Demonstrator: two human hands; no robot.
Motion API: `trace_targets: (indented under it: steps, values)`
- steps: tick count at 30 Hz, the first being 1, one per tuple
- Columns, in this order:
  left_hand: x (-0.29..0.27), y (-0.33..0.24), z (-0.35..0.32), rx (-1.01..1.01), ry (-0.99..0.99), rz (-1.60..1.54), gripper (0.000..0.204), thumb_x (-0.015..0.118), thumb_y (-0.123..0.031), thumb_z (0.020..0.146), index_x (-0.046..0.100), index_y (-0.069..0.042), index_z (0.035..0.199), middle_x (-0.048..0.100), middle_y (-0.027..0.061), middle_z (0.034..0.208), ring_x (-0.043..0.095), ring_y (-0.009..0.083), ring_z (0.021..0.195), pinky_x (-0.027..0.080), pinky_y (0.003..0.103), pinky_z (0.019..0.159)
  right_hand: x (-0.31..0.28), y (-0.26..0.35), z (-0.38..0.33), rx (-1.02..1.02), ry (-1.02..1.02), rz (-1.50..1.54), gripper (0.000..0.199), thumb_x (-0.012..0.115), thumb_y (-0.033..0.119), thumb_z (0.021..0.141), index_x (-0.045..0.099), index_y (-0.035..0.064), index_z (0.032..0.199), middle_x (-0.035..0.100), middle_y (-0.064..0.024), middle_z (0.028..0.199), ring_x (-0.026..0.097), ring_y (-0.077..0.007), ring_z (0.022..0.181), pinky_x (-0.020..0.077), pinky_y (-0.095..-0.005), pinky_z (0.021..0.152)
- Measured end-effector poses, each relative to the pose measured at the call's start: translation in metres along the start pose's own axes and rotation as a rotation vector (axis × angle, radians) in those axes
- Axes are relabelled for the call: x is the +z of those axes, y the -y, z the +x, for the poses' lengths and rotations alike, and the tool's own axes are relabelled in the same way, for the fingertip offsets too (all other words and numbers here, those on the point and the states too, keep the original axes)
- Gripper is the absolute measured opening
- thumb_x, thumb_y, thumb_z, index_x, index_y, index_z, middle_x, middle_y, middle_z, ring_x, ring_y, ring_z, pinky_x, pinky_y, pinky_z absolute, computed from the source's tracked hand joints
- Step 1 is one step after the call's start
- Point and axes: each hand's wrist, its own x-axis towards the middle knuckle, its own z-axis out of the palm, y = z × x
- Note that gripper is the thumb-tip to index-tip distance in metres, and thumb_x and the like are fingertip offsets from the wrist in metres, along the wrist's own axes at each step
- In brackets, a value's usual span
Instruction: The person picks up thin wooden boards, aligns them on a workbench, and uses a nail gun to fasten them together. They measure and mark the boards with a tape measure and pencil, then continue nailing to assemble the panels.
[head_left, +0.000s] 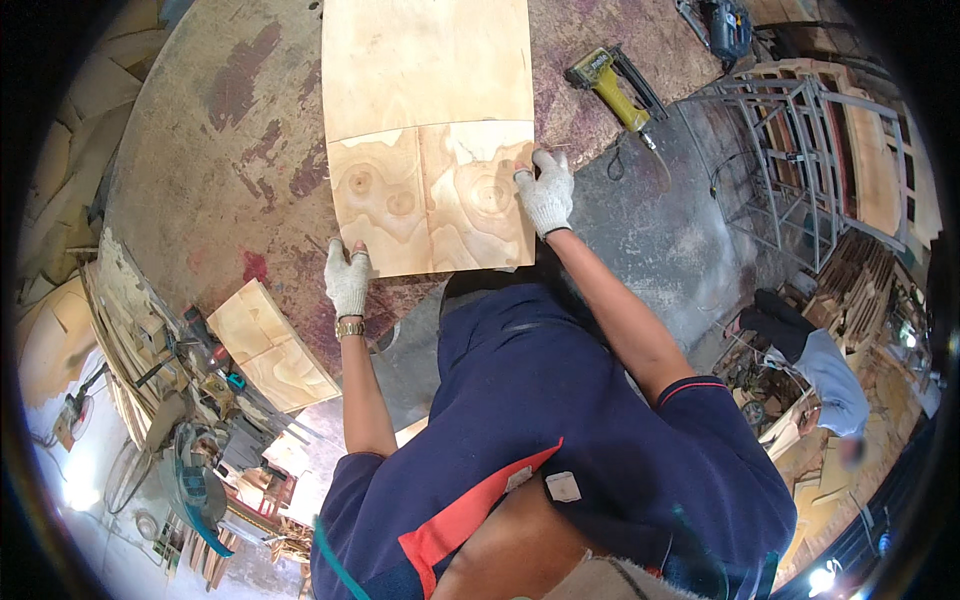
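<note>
A pale plywood panel with knots and swirling grain lies in front of me, over the near edge of the worktable. Along its far side, a slightly curved seam meets a plainer plywood sheet; I cannot tell whether the two are joined. My left hand, in a white knit glove with bare fingertips, grips the panel's near left corner. Higher up, on the right edge, my right hand holds the same panel, gloved alike. Beyond that hand a yellow-green nail gun with a hose rests on the table.
The stained round-edged worktable spreads under the panel. Another blue power tool sits at its far right. A smaller plywood piece is at the left. Metal frames stand on the right, where a person bends over wood.
</note>
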Motion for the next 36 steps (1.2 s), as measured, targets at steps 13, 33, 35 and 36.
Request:
trace_targets:
  steps: [13, 33, 35, 36]
  values:
    - [0.011, -0.037, 0.086, 0.358, -0.317, -0.010, 0.045, 0.070, -0.027, 0.088, 0.062, -0.006, 0.127, 0.062, 0.0222, 0.107, 0.062, 0.0424, 0.102, 0.051, 0.049, 0.087, 0.001, 0.010, 0.042, 0.027, 0.035, -0.033, 0.038, 0.078, 0.026, 0.078, 0.068, 0.0024, 0.106, 0.063, -0.0217, 0.098, 0.062, -0.0405, 0.091, 0.0506, -0.0476, 0.083]
    - [0.047, -0.034, 0.160, 0.247, -0.236, -0.593, 0.040, 0.073, -0.008, 0.091, 0.067, 0.003, 0.129, 0.067, 0.0093, 0.110, 0.065, 0.0193, 0.100, 0.051, 0.031, 0.090, 0.004, -0.002, 0.042, 0.126, -0.015, 0.407, 0.027, 0.082, 0.015, 0.080, 0.071, -0.0029, 0.096, 0.058, -0.0098, 0.081, 0.058, -0.0175, 0.067, 0.0480, -0.0360, 0.062]
    - [0.046, -0.034, 0.161, 0.228, -0.236, -0.617, 0.040, 0.073, -0.008, 0.091, 0.066, 0.004, 0.129, 0.066, 0.0096, 0.110, 0.065, 0.0191, 0.100, 0.051, 0.031, 0.090, 0.003, 0.000, 0.043, 0.209, 0.035, 0.501, 0.026, 0.082, 0.015, 0.081, 0.071, -0.0035, 0.095, 0.057, -0.0092, 0.079, 0.057, -0.0170, 0.064, 0.0473, -0.0359, 0.060]
    - [0.045, -0.033, 0.162, 0.159, -0.204, -0.613, 0.041, 0.073, -0.008, 0.091, 0.066, 0.005, 0.129, 0.066, 0.0112, 0.112, 0.064, 0.0199, 0.106, 0.049, 0.031, 0.095, 0.002, 0.000, 0.043, 0.150, 0.014, 0.455, 0.027, 0.081, 0.015, 0.082, 0.071, -0.0039, 0.098, 0.056, -0.0085, 0.077, 0.056, -0.0166, 0.061, 0.0471, -0.0363, 0.058]
